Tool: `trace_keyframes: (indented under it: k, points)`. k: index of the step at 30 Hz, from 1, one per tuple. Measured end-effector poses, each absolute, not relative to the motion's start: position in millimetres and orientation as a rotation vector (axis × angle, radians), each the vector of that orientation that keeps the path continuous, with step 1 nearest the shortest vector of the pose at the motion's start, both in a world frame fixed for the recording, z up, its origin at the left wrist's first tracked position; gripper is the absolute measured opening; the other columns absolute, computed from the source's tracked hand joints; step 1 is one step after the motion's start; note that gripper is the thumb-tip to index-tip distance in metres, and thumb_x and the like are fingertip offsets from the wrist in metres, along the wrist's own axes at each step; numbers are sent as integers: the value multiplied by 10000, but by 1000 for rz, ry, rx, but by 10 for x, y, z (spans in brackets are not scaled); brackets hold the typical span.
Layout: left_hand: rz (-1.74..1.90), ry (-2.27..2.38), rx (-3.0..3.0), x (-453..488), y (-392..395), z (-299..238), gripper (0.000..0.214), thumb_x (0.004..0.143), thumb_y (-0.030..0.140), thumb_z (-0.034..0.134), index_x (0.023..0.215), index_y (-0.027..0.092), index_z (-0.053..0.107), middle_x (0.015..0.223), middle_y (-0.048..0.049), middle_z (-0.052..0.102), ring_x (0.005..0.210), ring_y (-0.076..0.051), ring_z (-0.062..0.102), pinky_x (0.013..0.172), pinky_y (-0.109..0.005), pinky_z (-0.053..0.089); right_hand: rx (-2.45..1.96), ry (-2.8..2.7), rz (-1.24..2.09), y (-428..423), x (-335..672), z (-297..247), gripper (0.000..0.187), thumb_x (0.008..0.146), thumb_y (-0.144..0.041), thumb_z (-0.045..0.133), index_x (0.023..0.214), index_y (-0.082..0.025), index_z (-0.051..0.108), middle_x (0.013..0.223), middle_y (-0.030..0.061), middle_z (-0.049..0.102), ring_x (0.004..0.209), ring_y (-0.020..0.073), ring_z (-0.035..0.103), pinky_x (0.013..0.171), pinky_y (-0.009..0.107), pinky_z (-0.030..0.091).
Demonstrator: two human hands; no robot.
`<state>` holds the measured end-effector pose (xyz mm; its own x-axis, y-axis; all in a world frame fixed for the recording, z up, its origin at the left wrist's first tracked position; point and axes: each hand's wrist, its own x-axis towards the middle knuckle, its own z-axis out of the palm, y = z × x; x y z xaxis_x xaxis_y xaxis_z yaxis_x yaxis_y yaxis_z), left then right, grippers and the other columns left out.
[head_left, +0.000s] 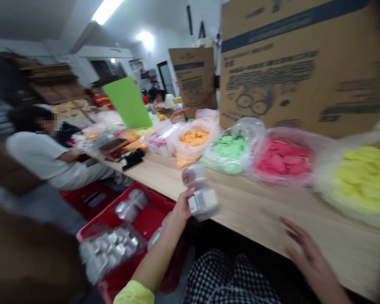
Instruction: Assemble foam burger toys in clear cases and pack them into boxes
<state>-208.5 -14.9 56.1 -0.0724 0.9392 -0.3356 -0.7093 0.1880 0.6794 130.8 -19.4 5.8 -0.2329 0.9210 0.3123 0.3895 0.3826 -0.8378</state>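
Gripping a clear plastic pack (204,203) in the left hand (184,204), with fingers curled against its side, at the front edge of the pale wooden table (256,202). Cannot make out the contents: too blurred. Holding the right hand (307,249) open, with fingers spread loosely, near the same edge and well apart from the pack.

Reaching with the left forearm past a red crate (150,215), set low beside the table and holding more clear packs (110,249). Wearing a yellow sleeve (134,293) on that arm, and checked cloth (228,274) over the lap.

Facing a row of clear bags (250,124) on the table, filled from left to right with orange pieces (194,137), green pieces (229,145), red pieces (285,157) and yellow pieces (367,171). Standing behind these, a large cardboard box (304,84). Sitting farther left, a person in white (38,156), bent toward the table.
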Motion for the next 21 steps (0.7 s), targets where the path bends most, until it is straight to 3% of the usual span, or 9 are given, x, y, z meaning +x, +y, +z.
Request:
trace_keyframes:
  k: [3,5,8,13,16,18,21]
  points:
    - [1247,688,329,-1064,131,500,265,646,233,636,875,99,624,799,-77,671,733,-206,626,769,-350,457,-898,-1624,1137,-259,1149,166,739,708,-541,583,1315,-259,268,1382,99,300,1224,287,340,984,454,330]
    - [1193,604,365,-466,210,484,274,629,192,666,887,109,627,811,-63,667,734,-185,617,765,-311,448,-811,-1370,1225,-278,1128,234,779,662,-545,631,1283,-262,256,1323,103,385,1185,273,394,940,426,382]
    - [1152,554,467,200,227,490,308,657,200,674,952,133,614,899,-55,654,791,-174,602,776,-288,435,-882,-1028,1165,-316,1327,265,518,681,-439,665,1079,-254,389,1001,44,590,896,210,580,737,331,494]
    - [972,573,543,729,221,474,386,746,379,590,1079,187,551,1049,-83,599,861,-194,583,770,-327,442,-1108,-1034,891,-465,1996,226,287,725,-331,646,886,-225,434,758,-12,594,679,159,588,591,266,499]
    - [891,562,533,868,192,448,456,746,453,558,1147,247,494,1089,-86,576,864,-208,582,716,-350,458,-1283,-1426,530,-517,2368,233,265,744,-286,619,952,-214,471,930,55,616,888,226,585,741,357,505]
    - [852,499,483,977,147,422,501,756,497,518,1204,288,441,1152,-83,547,941,-234,565,740,-381,456,-1270,-1745,278,-521,2537,242,301,764,-216,578,1045,-201,472,1124,94,562,1088,255,491,909,432,424]
    - [812,484,386,1190,90,345,481,762,427,551,1198,241,466,1135,-85,569,1015,-230,542,847,-370,418,-1153,-2022,57,-511,2653,226,274,791,-120,492,1058,-174,460,1243,110,484,1195,238,392,1000,465,339]
